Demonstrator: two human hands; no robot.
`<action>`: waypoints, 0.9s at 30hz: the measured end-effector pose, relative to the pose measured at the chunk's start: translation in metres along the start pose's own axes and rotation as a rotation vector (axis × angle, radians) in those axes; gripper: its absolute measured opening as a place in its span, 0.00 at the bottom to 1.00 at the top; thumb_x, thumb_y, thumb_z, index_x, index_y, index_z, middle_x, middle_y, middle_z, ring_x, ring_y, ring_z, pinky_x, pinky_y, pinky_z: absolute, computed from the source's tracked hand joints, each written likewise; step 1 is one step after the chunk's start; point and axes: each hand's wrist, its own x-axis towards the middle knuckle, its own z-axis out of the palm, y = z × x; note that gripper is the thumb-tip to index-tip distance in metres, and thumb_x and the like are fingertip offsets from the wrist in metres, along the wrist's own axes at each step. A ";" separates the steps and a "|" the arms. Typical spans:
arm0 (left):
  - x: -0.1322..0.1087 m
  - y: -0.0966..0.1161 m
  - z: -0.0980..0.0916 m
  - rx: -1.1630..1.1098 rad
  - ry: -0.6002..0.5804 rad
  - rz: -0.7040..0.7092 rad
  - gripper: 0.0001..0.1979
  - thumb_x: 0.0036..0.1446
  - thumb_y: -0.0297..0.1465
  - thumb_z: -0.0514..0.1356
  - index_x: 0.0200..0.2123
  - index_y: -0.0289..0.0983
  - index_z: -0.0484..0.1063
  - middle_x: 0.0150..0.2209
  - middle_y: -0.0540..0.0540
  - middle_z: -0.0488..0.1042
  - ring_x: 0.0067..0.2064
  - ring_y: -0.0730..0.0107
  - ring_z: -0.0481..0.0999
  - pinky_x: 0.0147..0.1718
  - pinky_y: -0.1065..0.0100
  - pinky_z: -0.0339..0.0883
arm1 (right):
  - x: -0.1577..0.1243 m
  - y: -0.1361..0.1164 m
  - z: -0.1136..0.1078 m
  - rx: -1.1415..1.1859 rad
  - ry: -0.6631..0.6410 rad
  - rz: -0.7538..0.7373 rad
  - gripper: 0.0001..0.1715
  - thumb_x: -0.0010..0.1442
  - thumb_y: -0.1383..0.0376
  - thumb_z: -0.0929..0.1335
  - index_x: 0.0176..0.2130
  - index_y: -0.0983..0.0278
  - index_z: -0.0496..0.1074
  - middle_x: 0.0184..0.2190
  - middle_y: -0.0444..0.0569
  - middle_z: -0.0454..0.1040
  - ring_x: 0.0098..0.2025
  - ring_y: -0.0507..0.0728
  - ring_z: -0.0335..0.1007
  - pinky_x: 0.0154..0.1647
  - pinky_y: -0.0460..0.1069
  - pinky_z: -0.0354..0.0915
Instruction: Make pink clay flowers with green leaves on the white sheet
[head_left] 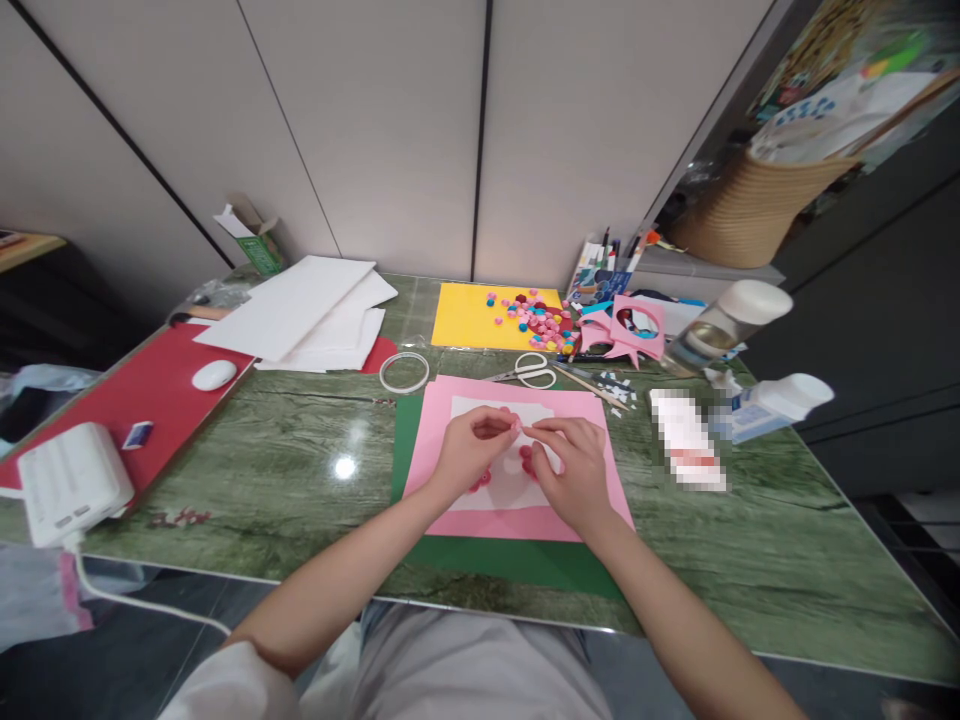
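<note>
My left hand (480, 440) is closed in a pinch on a small pink piece (516, 425), perhaps a rolled paper coil. The fingertips of my right hand (571, 465) meet it from the other side, index finger touching or almost touching it. Both hands hover over a white sheet (502, 495) lying on pink paper (517, 525), with green paper (525, 565) underneath. Dark pink round pieces (480, 481) sit on the white sheet by my left hand. More dark pink pieces (527, 461) show beside my right thumb, partly hidden by that hand.
Scissors (534, 372) and a tape ring (404, 373) lie beyond the papers. Yellow paper (457, 315) holds many small coloured pieces (544, 322). Bottles (780, 405) stand at right. White sheets (292, 305), red paper (176, 400) and a white power bank (73, 483) are at left.
</note>
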 end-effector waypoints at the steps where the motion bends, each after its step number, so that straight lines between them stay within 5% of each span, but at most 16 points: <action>1: -0.001 0.001 0.000 0.009 0.002 0.008 0.10 0.45 0.34 0.63 0.31 0.34 0.73 0.34 0.43 0.75 0.36 0.66 0.74 0.40 0.63 0.68 | 0.000 0.000 0.000 0.000 -0.002 -0.005 0.16 0.53 0.70 0.63 0.41 0.56 0.71 0.37 0.46 0.71 0.40 0.57 0.64 0.44 0.56 0.53; 15: 0.001 -0.001 0.000 -0.040 -0.024 -0.069 0.11 0.41 0.31 0.65 0.31 0.35 0.72 0.34 0.43 0.75 0.35 0.69 0.73 0.37 0.66 0.67 | -0.002 -0.001 0.001 -0.214 0.005 -0.110 0.14 0.52 0.71 0.63 0.38 0.57 0.70 0.40 0.45 0.73 0.41 0.59 0.63 0.46 0.57 0.48; 27: 0.002 0.000 -0.004 -0.363 -0.142 -0.279 0.10 0.42 0.29 0.64 0.32 0.37 0.72 0.35 0.47 0.72 0.33 0.74 0.72 0.36 0.69 0.65 | 0.007 0.006 -0.003 -0.225 -0.022 0.023 0.14 0.55 0.69 0.62 0.42 0.61 0.67 0.41 0.50 0.71 0.43 0.59 0.62 0.46 0.56 0.49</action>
